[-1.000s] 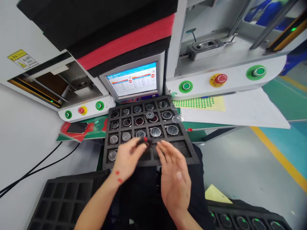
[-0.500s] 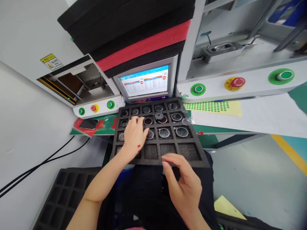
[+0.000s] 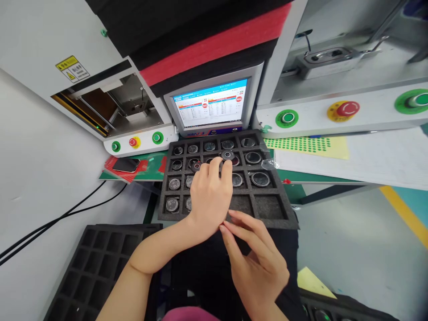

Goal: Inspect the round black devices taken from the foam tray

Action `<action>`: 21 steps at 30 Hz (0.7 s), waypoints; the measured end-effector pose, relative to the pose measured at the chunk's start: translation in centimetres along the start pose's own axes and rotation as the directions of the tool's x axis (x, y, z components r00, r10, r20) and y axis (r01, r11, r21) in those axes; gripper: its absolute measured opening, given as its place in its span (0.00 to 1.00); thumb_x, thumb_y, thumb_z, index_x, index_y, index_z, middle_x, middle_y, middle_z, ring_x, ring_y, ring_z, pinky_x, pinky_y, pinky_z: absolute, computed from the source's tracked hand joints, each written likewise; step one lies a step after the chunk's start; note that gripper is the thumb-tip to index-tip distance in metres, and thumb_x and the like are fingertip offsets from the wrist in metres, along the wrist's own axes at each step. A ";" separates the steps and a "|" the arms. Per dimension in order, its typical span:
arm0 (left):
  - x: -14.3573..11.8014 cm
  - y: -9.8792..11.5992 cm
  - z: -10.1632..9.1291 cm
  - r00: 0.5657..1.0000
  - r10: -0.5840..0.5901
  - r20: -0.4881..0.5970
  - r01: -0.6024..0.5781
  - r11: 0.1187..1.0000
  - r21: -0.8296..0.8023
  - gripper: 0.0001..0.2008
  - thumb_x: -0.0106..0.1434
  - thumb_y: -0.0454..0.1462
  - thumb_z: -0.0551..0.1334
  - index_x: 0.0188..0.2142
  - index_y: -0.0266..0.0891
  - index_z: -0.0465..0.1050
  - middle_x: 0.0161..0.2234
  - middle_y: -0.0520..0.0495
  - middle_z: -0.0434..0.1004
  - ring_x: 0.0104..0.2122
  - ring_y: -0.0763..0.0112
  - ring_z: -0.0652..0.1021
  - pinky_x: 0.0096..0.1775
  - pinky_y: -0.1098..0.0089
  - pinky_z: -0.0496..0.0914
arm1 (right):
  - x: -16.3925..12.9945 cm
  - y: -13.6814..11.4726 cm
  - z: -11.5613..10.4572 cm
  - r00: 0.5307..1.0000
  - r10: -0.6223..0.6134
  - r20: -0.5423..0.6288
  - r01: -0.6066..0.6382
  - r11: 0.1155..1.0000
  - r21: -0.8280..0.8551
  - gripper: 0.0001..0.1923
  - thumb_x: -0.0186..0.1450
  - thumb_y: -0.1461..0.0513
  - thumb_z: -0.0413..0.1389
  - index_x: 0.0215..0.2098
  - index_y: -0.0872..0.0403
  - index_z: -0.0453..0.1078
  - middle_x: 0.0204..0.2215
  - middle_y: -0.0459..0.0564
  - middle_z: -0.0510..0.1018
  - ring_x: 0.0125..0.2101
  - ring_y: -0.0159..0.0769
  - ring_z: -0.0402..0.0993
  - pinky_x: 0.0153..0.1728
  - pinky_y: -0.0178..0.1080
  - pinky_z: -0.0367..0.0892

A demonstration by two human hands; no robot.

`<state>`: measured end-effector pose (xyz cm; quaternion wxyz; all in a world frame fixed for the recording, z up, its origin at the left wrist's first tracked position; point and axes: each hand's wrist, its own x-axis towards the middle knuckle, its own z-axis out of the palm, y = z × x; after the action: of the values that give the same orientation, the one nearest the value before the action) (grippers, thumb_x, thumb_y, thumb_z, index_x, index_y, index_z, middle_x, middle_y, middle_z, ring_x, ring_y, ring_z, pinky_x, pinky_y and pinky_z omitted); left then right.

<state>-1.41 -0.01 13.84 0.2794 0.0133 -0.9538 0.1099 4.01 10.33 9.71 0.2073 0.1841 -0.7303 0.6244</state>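
Note:
My left hand reaches palm down over a black foam tray, fingers stretched. Its fingertips are at a round watch body lying face down across the compartments; whether they touch it I cannot tell. My thumb is hidden. At my left wrist, my right hand pinches thumb and fingers together on a tiny red sticker, mostly covered by the fingertips. Another face-down watch body with a red spot on its back lies in the second row. More watch bodies sit face up in the compartments.
Behind the tray stands a monitor showing red NG marks, between two white machines with green and red buttons. A phone lies on the bench at left. Green dot stickers are at right. Another foam tray stands lower left.
My left hand has moved right, uncovering the watch body with the red spot. My right hand has closed its fingers at the left wrist, where red stickers showed before. The view has shifted slightly.

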 end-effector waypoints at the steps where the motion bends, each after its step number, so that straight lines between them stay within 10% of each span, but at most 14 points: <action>1: -0.1 0.0 0.0 1.000 0.000 0.001 0.000 1.000 -0.002 0.11 0.66 0.28 0.58 0.46 0.38 0.74 0.44 0.46 0.79 0.36 0.64 0.77 0.34 0.66 0.74 | 0.0 0.0 0.0 1.000 0.022 0.006 -0.022 1.000 0.014 0.06 0.63 0.69 0.60 0.36 0.52 0.74 0.38 0.46 0.78 0.36 0.29 0.75 0.39 0.33 0.72; 6: -0.2 -0.1 -0.2 1.000 0.004 0.030 -0.002 0.999 -0.051 0.10 0.66 0.31 0.60 0.46 0.37 0.73 0.44 0.46 0.79 0.36 0.63 0.77 0.35 0.66 0.73 | 0.1 0.1 -0.3 0.997 0.049 0.058 -0.051 0.998 0.036 0.05 0.64 0.67 0.59 0.34 0.51 0.73 0.39 0.46 0.77 0.39 0.31 0.75 0.40 0.34 0.72; 9: 0.8 -1.1 0.6 0.971 -0.096 0.221 0.135 0.976 -0.168 0.14 0.68 0.40 0.58 0.51 0.38 0.71 0.47 0.44 0.78 0.43 0.61 0.77 0.41 0.64 0.71 | -0.2 0.1 -0.7 0.999 -0.007 0.040 0.006 0.999 0.041 0.07 0.63 0.70 0.58 0.37 0.52 0.72 0.40 0.49 0.77 0.40 0.35 0.74 0.40 0.39 0.71; 13: 3.0 -3.0 4.3 0.854 -0.210 0.476 0.361 0.898 -0.252 0.12 0.70 0.41 0.55 0.46 0.39 0.74 0.44 0.45 0.80 0.42 0.61 0.78 0.41 0.66 0.69 | -0.3 0.1 -1.3 1.000 -0.025 -0.001 0.025 0.989 0.143 0.11 0.62 0.72 0.57 0.39 0.52 0.72 0.40 0.51 0.76 0.40 0.37 0.74 0.39 0.41 0.71; 21: 6.2 -3.5 11.2 0.813 -0.140 0.566 0.382 0.860 -0.337 0.19 0.60 0.46 0.66 0.46 0.36 0.74 0.45 0.40 0.77 0.45 0.57 0.77 0.44 0.64 0.69 | 0.7 0.5 -2.1 0.956 0.288 -0.045 -0.257 0.905 0.338 0.05 0.63 0.66 0.60 0.30 0.51 0.74 0.33 0.48 0.77 0.34 0.31 0.75 0.33 0.32 0.71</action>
<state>-12.31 -5.59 8.67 0.0178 0.1143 -0.9812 -0.1543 3.31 12.51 9.90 0.1181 0.0826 -0.6240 0.7680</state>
